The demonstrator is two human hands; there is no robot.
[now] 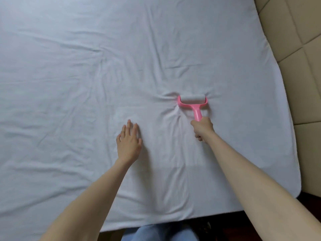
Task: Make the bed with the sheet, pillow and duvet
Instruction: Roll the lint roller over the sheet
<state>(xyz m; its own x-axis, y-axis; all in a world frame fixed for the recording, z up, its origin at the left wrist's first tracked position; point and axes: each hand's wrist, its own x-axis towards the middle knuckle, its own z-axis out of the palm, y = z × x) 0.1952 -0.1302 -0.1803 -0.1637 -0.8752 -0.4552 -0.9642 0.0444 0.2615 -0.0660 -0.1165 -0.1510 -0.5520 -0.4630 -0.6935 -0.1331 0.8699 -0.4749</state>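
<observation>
Both hands reach out over the bed: the left hand (128,143) lies palm down with its fingers straight and slightly spread, resting flat on the wrinkled white cotton sheet (86,66), while the right hand (202,128) is curled in a fist round the handle of a pink plastic lint roller with a white roll (192,103). That roller stands just beyond the right hand, its white roll pressed onto the sheet, and the cloth bunches into small creases to the left of the roll and below it. The left hand sits to the left of the roller and a little nearer the person, well apart from it. The sheet covers the whole mattress in view, with long folds running across its left half and its near edge hanging over the bed's side. A beige padded headboard with stitched square panels (298,40) runs along the right side. Light blue trousers (156,232) on the person's legs show at the bottom edge.
</observation>
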